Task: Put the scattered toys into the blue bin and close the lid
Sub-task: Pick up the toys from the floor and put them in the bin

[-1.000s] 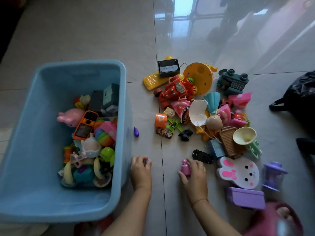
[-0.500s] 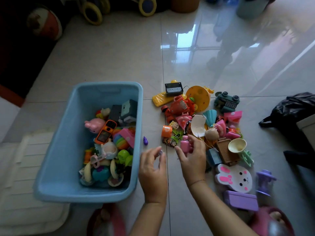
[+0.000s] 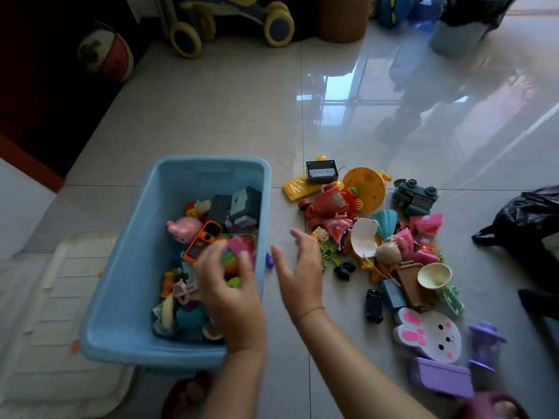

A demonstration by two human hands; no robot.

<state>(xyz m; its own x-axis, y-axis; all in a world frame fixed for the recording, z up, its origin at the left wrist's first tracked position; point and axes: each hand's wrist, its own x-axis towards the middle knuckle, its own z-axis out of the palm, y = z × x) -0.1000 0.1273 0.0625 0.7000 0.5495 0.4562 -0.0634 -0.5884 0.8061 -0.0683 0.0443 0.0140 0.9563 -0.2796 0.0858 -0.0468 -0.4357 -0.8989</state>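
Observation:
The blue bin (image 3: 127,267) stands open on the tiled floor, its right half filled with small toys such as a pink pig (image 3: 184,229) and an orange toy phone (image 3: 204,240). My left hand (image 3: 230,294) hovers over the bin's right side with fingers spread and loosely bent, and I see nothing in it. My right hand (image 3: 298,273) is open, just right of the bin wall, holding nothing. To its right lies the scattered toy pile (image 3: 363,234). A tiny purple piece (image 3: 269,260) lies against the bin's outer wall.
Nearer me lie a black toy car (image 3: 374,305), a white bunny plate (image 3: 429,334) and a purple box (image 3: 438,376). A pale ribbed panel (image 3: 60,297) lies under the bin's left side. A black bag (image 3: 526,222) sits far right; a basketball (image 3: 106,54) and stroller wheels (image 3: 278,25) stand at the back.
Both hands rose from the floor and moved left to the bin. The pink toy my right hand held is no longer in it. The view tilted up.

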